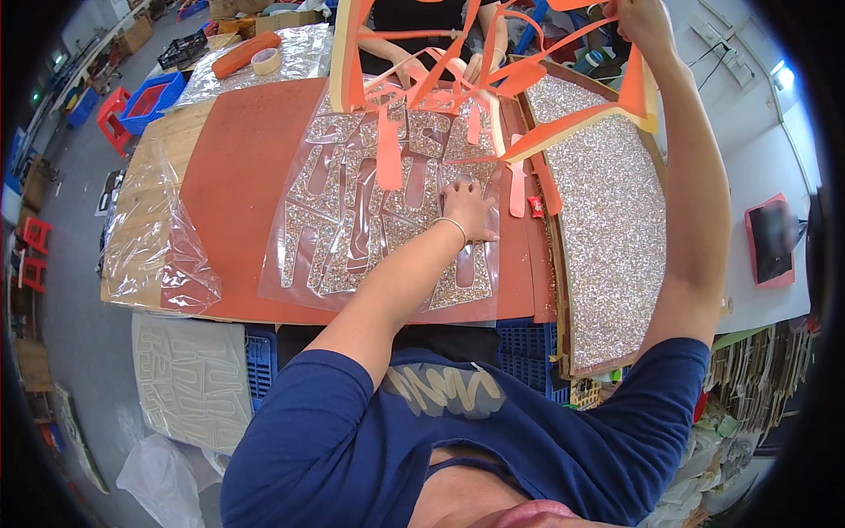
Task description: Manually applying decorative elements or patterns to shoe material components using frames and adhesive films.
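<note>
My left hand (469,211) presses down on a clear plastic sheet (280,246), fingers spread and nothing held. Glittering bead-like material (400,233) on that sheet is laid out in blocks with elongated shapes left bare. High at the right, my right hand (647,28) is closed on the edge of an orange, cream-edged cut-out lattice (563,130), which hangs above the sheet's far part. Orange tongue-shaped pieces (388,154) dangle from the lattice or lie beneath it; I cannot tell which. A reddish-brown board (233,194) lies under the sheet.
A wood-edged tray of glittering beads (607,229) stands at right, beside a small red packet (536,207). Across the table, another person's hands (482,67) are near the lattice. Crumpled clear film (189,251) covers the left boards. Blue crates (528,348) sit below the near edge.
</note>
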